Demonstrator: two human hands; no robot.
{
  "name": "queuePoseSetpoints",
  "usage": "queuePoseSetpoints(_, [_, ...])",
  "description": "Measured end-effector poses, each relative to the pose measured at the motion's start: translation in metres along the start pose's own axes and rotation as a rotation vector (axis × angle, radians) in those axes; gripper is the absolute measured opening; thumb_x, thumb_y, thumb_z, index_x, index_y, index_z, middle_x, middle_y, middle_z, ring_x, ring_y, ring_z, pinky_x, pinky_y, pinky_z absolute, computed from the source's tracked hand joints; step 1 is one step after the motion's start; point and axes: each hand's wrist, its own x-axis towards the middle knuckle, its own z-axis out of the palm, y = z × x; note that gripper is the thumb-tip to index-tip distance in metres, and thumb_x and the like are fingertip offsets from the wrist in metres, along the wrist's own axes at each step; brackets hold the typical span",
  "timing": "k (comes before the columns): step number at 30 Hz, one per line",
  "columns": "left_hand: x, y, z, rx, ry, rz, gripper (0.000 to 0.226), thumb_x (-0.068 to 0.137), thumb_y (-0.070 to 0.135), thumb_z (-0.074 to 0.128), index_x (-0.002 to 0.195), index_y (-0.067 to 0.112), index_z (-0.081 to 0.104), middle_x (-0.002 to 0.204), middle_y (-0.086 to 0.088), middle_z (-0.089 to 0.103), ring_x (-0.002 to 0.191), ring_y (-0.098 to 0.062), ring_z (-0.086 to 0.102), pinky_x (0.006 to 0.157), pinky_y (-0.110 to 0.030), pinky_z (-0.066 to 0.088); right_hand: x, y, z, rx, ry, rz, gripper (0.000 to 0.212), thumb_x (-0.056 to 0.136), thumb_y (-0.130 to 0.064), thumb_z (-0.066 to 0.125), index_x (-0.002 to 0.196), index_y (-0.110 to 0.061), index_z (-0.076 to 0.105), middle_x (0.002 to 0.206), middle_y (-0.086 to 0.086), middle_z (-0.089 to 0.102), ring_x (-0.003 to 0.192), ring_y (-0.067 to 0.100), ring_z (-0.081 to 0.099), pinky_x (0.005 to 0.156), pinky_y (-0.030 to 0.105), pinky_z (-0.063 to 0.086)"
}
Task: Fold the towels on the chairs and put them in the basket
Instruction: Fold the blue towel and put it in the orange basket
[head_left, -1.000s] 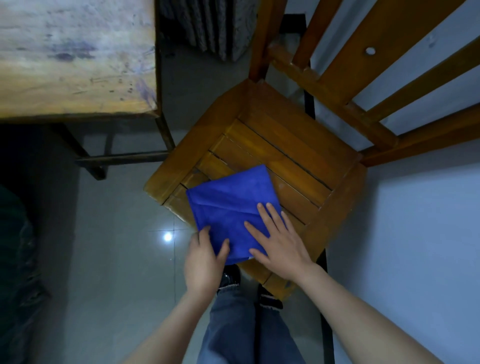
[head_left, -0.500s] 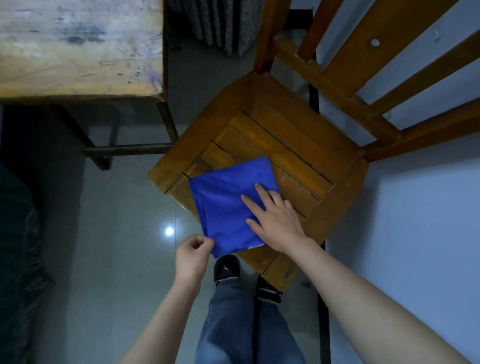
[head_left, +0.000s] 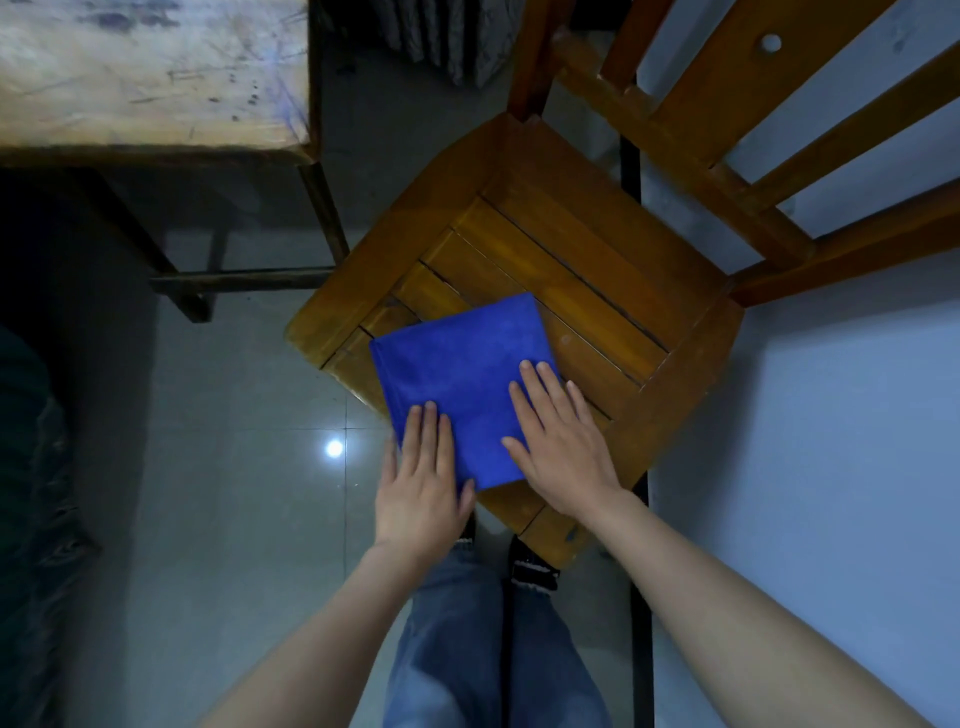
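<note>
The chair (head_left: 597, 270) carries the blue towel (head_left: 457, 374), folded square on the seat's near-left corner, its near edge overhanging. Both hands lie flat on it, fingers straight: left hand (head_left: 421, 483) near, right hand (head_left: 561, 447) at the right edge. Best to press evenly, smoothing outward and keeping the layers aligned.

Table (head_left: 156, 78) cut by frame at 10–11 o'clock, chair (head_left: 571, 249) back cut at 1–2, grey fabric (head_left: 447, 36) clipped at 12; near edges of towel (head_left: 462, 374) partly hidden under left hand (head_left: 421, 483) and right hand (head_left: 561, 447); dark mass (head_left: 31, 467) at 9 too dim to identify; forearms (head_left: 753, 623) run off at 6.
</note>
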Motion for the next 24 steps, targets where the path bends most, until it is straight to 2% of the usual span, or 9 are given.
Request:
queuePoseSetpoints(2, [-0.001, -0.009, 0.003, 0.056, -0.129, 0.024, 0.087, 0.056, 0.044, 0.083, 0.12, -0.008, 0.056, 0.128, -0.027, 0.054, 0.118, -0.04, 0.053, 0.092, -0.055, 0.044, -0.014, 0.011, 0.004, -0.063, 0.02, -0.164, 0.06, 0.088, -0.048, 0.039, 0.129, -0.007, 0.053, 0.14, 0.015, 0.048, 0.131, 0.029, 0.043, 0.102, 0.046, 0.04])
queuePoseSetpoints(4, [0.003, -0.011, 0.002, 0.116, -0.199, 0.083, 0.097, 0.048, 0.052, 0.083, 0.119, -0.009, 0.057, 0.126, -0.03, 0.054, 0.117, -0.042, 0.053, 0.092, -0.055, 0.043, -0.025, 0.02, 0.008, -0.145, -0.039, -0.3, 0.069, 0.078, -0.056, 0.059, 0.128, -0.01, 0.055, 0.138, 0.014, 0.049, 0.129, 0.029, 0.046, 0.1, 0.045, 0.042])
queuePoseSetpoints(8, [0.006, -0.006, 0.006, 0.178, -0.191, 0.138, 0.1, 0.041, 0.046, 0.087, 0.126, 0.006, 0.056, 0.123, -0.034, 0.054, 0.113, -0.05, 0.052, 0.089, -0.059, 0.045, -0.038, 0.004, 0.017, -0.154, -0.11, -0.163, 0.09, 0.054, -0.057, 0.08, 0.127, -0.011, 0.056, 0.136, 0.015, 0.051, 0.127, 0.03, 0.048, 0.098, 0.046, 0.043])
queuePoseSetpoints(11, [0.001, -0.012, 0.016, 0.219, -0.09, 0.271, 0.095, 0.051, 0.036, 0.086, 0.132, 0.021, 0.039, 0.123, -0.03, 0.057, 0.111, -0.049, 0.055, 0.084, -0.058, 0.048, -0.058, -0.01, 0.028, -0.163, -0.069, -0.14, 0.09, 0.046, -0.056, 0.083, 0.122, -0.013, 0.061, 0.131, 0.017, 0.056, 0.121, 0.031, 0.054, 0.092, 0.051, 0.047])
queuePoseSetpoints(13, [-0.004, -0.019, 0.022, 0.235, 0.013, 0.366, 0.076, 0.062, 0.029, 0.075, 0.128, 0.023, 0.038, 0.119, -0.026, 0.061, 0.106, -0.045, 0.06, 0.078, -0.054, 0.053, -0.079, -0.017, 0.036, -0.185, -0.085, -0.119, 0.083, 0.042, -0.053, 0.085, 0.115, -0.019, 0.067, 0.125, 0.015, 0.061, 0.117, 0.029, 0.057, 0.084, 0.055, 0.05])
queuePoseSetpoints(16, [-0.009, -0.014, 0.024, 0.177, 0.062, 0.357, 0.04, 0.077, 0.023, 0.048, 0.117, 0.023, 0.044, 0.106, -0.025, 0.067, 0.093, -0.045, 0.065, 0.069, -0.047, 0.055, -0.092, -0.038, 0.042, -0.22, -0.119, 0.006, 0.063, 0.039, -0.04, 0.09, 0.098, -0.024, 0.073, 0.112, 0.013, 0.068, 0.108, 0.027, 0.064, 0.075, 0.058, 0.052])
queuePoseSetpoints(18, [-0.012, -0.003, 0.02, 0.14, 0.04, 0.339, 0.037, 0.073, 0.019, 0.057, 0.11, 0.018, 0.051, 0.101, -0.026, 0.068, 0.089, -0.046, 0.066, 0.064, -0.045, 0.055, -0.088, -0.05, 0.042, -0.195, -0.078, 0.115, 0.057, 0.038, -0.029, 0.091, 0.092, -0.025, 0.074, 0.101, 0.013, 0.071, 0.098, 0.027, 0.068, 0.072, 0.054, 0.053])
queuePoseSetpoints(20, [-0.015, 0.0, 0.011, 0.145, -0.001, 0.364, 0.045, 0.054, 0.012, 0.078, 0.098, 0.013, 0.067, 0.098, -0.025, 0.069, 0.086, -0.045, 0.067, 0.059, -0.041, 0.056, -0.08, -0.053, 0.036, -0.157, 0.008, 0.155, 0.055, 0.039, -0.025, 0.09, 0.092, -0.026, 0.074, 0.09, 0.012, 0.072, 0.087, 0.027, 0.07, 0.07, 0.047, 0.056])
queuePoseSetpoints(24, [-0.03, -0.015, -0.012, 0.135, -0.027, 0.37, 0.054, 0.03, 0.007, 0.088, 0.082, 0.008, 0.075, 0.09, -0.021, 0.071, 0.077, -0.04, 0.069, 0.05, -0.035, 0.055, -0.079, -0.05, 0.015, -0.067, 0.161, 0.014, 0.03, 0.052, -0.017, 0.08, 0.081, -0.021, 0.074, 0.069, 0.002, 0.065, 0.063, 0.022, 0.064, 0.057, 0.024, 0.05])
